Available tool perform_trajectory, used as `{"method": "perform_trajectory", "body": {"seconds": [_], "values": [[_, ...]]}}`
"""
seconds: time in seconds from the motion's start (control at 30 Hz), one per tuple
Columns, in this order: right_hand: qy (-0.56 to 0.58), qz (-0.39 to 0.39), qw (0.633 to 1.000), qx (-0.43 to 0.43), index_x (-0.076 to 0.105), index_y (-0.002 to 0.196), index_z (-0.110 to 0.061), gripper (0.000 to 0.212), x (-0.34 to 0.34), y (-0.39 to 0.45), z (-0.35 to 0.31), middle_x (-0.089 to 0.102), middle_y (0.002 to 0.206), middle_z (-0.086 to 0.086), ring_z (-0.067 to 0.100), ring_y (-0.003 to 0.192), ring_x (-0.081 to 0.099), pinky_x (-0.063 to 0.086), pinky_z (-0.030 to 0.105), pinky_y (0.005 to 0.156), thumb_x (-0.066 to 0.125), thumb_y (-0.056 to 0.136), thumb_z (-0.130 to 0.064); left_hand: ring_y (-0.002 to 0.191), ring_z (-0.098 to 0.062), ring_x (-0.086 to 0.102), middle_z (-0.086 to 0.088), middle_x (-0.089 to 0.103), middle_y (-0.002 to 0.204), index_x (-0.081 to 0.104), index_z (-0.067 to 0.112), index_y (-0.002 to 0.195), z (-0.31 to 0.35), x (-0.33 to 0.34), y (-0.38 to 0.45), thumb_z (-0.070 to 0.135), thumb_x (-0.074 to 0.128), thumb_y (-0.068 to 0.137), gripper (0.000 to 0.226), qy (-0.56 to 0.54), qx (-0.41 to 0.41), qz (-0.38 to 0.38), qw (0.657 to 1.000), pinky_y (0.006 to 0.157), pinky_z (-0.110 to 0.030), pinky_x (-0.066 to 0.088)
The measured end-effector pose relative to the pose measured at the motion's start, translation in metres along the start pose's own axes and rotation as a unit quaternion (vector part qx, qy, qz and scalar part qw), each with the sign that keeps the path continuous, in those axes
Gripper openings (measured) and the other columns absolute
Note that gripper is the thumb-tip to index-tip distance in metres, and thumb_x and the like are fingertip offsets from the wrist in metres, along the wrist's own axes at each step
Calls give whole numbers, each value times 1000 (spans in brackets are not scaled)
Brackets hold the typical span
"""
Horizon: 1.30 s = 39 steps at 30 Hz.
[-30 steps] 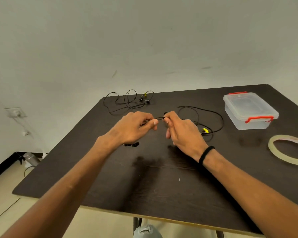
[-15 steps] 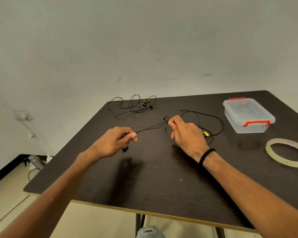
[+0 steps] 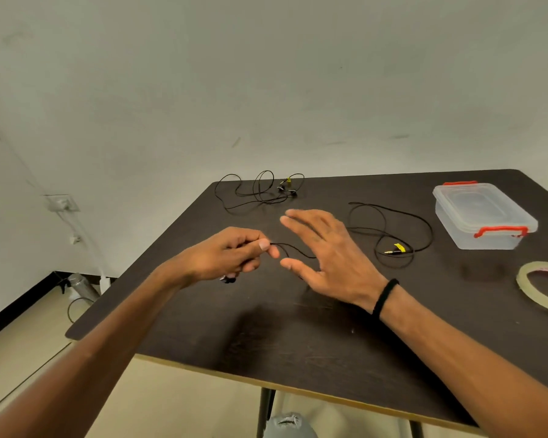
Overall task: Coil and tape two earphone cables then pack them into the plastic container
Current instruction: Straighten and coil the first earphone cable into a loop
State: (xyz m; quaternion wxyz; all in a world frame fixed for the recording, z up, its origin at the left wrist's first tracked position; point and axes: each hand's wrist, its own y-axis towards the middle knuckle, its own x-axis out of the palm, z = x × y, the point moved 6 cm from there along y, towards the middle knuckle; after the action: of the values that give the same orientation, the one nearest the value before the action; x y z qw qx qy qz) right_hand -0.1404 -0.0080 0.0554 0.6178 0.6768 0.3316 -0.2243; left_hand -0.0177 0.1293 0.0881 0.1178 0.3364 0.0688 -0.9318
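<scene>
My left hand [image 3: 231, 256] pinches the black cable of the near earphones [image 3: 389, 216] between thumb and forefinger, with the earbuds hanging below its fingers. That cable runs right under my right hand [image 3: 326, 251] to loose loops and a yellow-tagged jack plug [image 3: 396, 249]. My right hand hovers with fingers spread and holds nothing. A second earphone cable [image 3: 260, 191] lies tangled at the table's far left corner. The clear plastic container [image 3: 484, 216] with red latches stands lidded at the far right. A roll of clear tape [image 3: 541, 287] lies flat at the right edge.
The dark wooden table [image 3: 298, 327] stands against a pale wall. Its front edge runs across the lower part of the view. On the floor at the left lie a grey object and a cord [image 3: 79, 289] under a wall socket.
My right hand has let go of the cable and spread its fingers. My left hand, still pinching the cable, has come back toward the right. The camera has tilted and shifted.
</scene>
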Motion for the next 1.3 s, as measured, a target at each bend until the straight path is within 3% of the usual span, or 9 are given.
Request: {"method": "perform_trajectory", "body": {"seconds": [0.1,0.17,0.3,0.43,0.6,0.7,1.0,1.17,1.3], "values": [[68,-30,997,33,57,139,-21,43,10,2,-10,67,129,-4,16,122,61,38,43,119,51,106,-47,58,-14,44,1,51,66,72,12,116,10,-4,-2,29,46,110,32,-14,11,8,1000,63,-30,46],[98,-23,994,54,59,118,-23,22,6,2,-11,67,97,-10,12,87,63,53,39,92,47,109,-39,60,-11,49,2,54,65,74,12,116,10,-16,-8,27,49,109,31,-7,12,29,999,69,-35,51],[130,-31,988,83,52,99,-25,19,-7,7,-10,50,67,-11,12,57,48,38,24,54,44,111,-39,66,-11,54,1,60,66,80,17,104,-7,-50,-30,33,58,104,26,9,-15,78,997,78,-38,51],[147,-74,981,106,58,95,-23,26,-23,30,-15,51,64,-13,8,58,48,37,19,55,46,109,-43,80,-14,67,-2,74,81,79,14,103,-26,-64,-53,31,57,104,28,-18,-28,104,994,84,-27,54],[243,-192,939,147,70,98,-16,32,-30,61,-29,55,64,-9,13,57,61,58,23,64,51,109,-39,89,-23,71,-16,76,100,70,2,110,-49,-69,-74,32,51,107,35,-121,-25,133,983,88,-44,58],[272,-258,912,165,75,102,-11,34,-26,71,-37,51,62,-3,11,52,53,65,33,69,52,109,-35,79,-22,68,-16,71,94,68,-1,111,-64,-72,-80,29,50,108,35,-184,-35,166,968,76,-41,63],[153,-329,913,184,78,90,-22,29,-28,70,-10,59,64,-8,10,55,61,50,26,61,67,99,-47,62,-10,55,-9,70,84,73,4,106,-123,-91,-84,21,57,106,24,-157,-108,293,937,50,-17,46],[104,-296,930,192,79,100,-22,20,-15,64,10,69,75,-11,7,66,63,51,24,66,66,102,-36,57,-9,59,-9,69,81,71,14,96,-136,-79,-73,14,60,104,14,-28,-147,293,944,52,-18,50],[37,-283,943,171,78,106,-19,20,7,56,9,70,86,-10,6,78,63,44,23,75,64,103,-32,87,-18,67,0,72,94,74,21,107,-136,-73,-73,18,64,101,12,122,-179,326,920,81,-32,52]]}}
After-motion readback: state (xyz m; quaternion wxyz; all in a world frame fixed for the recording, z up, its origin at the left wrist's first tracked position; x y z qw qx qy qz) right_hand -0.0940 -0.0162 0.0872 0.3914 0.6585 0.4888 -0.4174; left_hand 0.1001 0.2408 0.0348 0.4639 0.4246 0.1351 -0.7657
